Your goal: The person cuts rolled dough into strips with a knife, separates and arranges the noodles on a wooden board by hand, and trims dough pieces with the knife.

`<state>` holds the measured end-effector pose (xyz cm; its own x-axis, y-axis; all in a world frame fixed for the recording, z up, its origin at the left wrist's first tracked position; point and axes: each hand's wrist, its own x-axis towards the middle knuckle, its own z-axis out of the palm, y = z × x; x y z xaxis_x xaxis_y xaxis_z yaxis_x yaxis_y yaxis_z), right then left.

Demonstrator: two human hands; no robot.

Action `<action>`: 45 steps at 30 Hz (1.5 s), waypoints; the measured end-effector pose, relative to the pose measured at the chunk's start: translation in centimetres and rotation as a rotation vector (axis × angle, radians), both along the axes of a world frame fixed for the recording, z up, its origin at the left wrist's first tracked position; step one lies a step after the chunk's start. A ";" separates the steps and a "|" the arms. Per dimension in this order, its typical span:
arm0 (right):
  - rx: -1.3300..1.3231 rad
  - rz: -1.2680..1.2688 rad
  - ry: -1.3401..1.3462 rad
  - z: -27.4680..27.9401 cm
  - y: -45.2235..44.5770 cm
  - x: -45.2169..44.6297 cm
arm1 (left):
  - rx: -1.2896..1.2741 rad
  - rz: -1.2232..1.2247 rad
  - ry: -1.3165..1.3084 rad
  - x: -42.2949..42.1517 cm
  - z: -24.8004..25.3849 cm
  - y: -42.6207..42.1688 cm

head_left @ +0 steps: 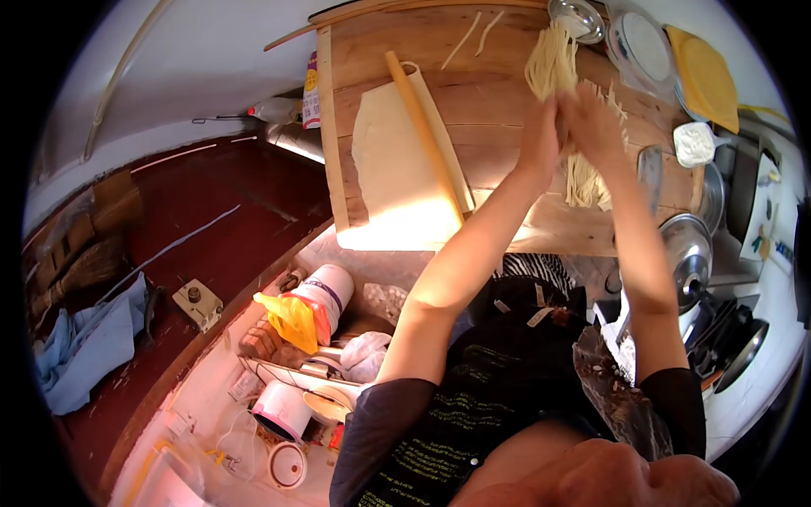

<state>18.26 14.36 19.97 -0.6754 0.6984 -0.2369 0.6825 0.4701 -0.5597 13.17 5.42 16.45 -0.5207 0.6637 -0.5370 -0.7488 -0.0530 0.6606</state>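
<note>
My left hand point(541, 139) and my right hand point(590, 127) meet over the right part of the wooden board point(498, 97). Their fingers are closed around a bundle of fresh noodles point(552, 63), whose strands stretch out beyond them toward the far edge. More cut noodles point(585, 184) lie on the board beneath and beside my right hand, partly hidden by it. Left of my hands, a long wooden rolling pin point(420, 127) rests across a thin dough sheet point(382, 156). Two loose noodle strands point(461, 40) lie near the far edge.
A knife point(650, 173) lies right of the noodles. Along the right side are a container of white powder point(695, 144), a yellow slab point(703, 78) and a metal lid point(686, 253). A metal bowl point(578, 19) sits at the far edge. Tubs and bags crowd the lower left.
</note>
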 end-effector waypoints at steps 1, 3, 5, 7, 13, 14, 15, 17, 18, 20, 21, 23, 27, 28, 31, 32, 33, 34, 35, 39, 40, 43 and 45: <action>-0.004 0.006 -0.139 -1.9 -0.9 1.4 | -0.057 -0.099 -0.110 1.3 -3.1 -0.6; 0.038 0.036 -0.240 -8.2 -2.4 4.6 | -0.148 -0.221 -0.213 3.8 -7.8 -1.7; 0.000 0.067 -0.287 -14.6 -3.5 8.3 | -0.189 -0.259 -0.208 6.0 -10.2 -3.1; -0.054 -0.023 -0.298 -13.1 -5.0 9.0 | -0.473 -0.364 -0.134 7.8 -12.1 -4.2; -0.245 -0.113 -0.353 -12.5 -8.2 13.4 | -0.710 -0.720 0.370 7.7 -8.6 -6.6; -0.275 -0.004 -0.374 -13.6 -8.3 14.7 | -0.660 -0.674 0.276 8.2 -11.6 -7.6; -0.304 0.106 -0.395 -14.2 -8.3 15.7 | -0.662 -0.674 0.284 8.3 -13.8 -8.8; -0.333 0.090 -0.295 -13.5 -8.2 17.4 | -0.739 -0.480 0.996 8.2 -16.6 -10.1; -0.363 0.077 -0.203 -13.1 -8.4 18.1 | -0.760 -0.412 1.079 7.0 -15.9 -9.8; -0.271 0.028 -0.028 -11.9 -9.1 18.7 | -0.760 -0.323 1.300 3.1 -12.4 -8.9; -0.178 -0.019 0.143 -11.4 -9.1 18.7 | -0.738 -0.301 1.442 1.1 -11.0 -8.3; -0.079 0.061 0.213 -11.4 -9.0 18.6 | -0.806 -0.251 1.426 -2.3 -11.5 -6.3; -0.124 0.103 0.095 -12.1 -9.5 20.2 | -0.736 -0.125 1.662 -9.6 -14.1 -2.7; -0.233 0.011 0.097 -12.0 -9.6 20.8 | -0.824 -0.180 1.665 -11.2 -14.2 -1.8; -0.339 -0.109 0.085 -12.0 -10.1 23.3 | -0.901 -0.244 1.673 -14.1 -14.7 0.8; -0.340 -0.125 0.068 -12.3 -10.0 24.1 | -0.901 -0.249 1.674 -14.3 -15.0 1.6; -0.340 -0.140 0.063 -12.7 -9.9 24.8 | -0.889 -0.262 1.674 -13.9 -15.0 2.4; -0.322 -0.133 0.069 -13.2 -10.1 25.7 | -0.913 -0.363 1.640 -13.4 -15.1 3.1; -0.307 -0.125 0.072 -13.5 -10.5 26.6 | -0.938 -0.469 1.602 -12.6 -15.3 3.5; -0.378 -0.174 0.046 -13.2 -9.9 26.5 | -0.833 -0.561 1.655 -6.3 -14.9 3.3; -0.387 -0.158 0.062 -13.1 -9.7 26.1 | -0.853 -0.599 1.711 -3.2 -14.6 2.5; -0.384 -0.129 0.123 -13.5 -9.2 25.7 | -0.762 -0.498 1.774 0.7 -14.4 1.1; -0.376 -0.123 0.163 -12.8 -8.6 25.3 | -0.608 -0.609 1.366 3.7 -12.4 -0.5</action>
<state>43.59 5.74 7.15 -0.6421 0.6614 -0.3877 0.6092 0.1331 -0.7818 16.82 4.95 4.07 -0.5590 0.8128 -0.1640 0.5757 0.5228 0.6287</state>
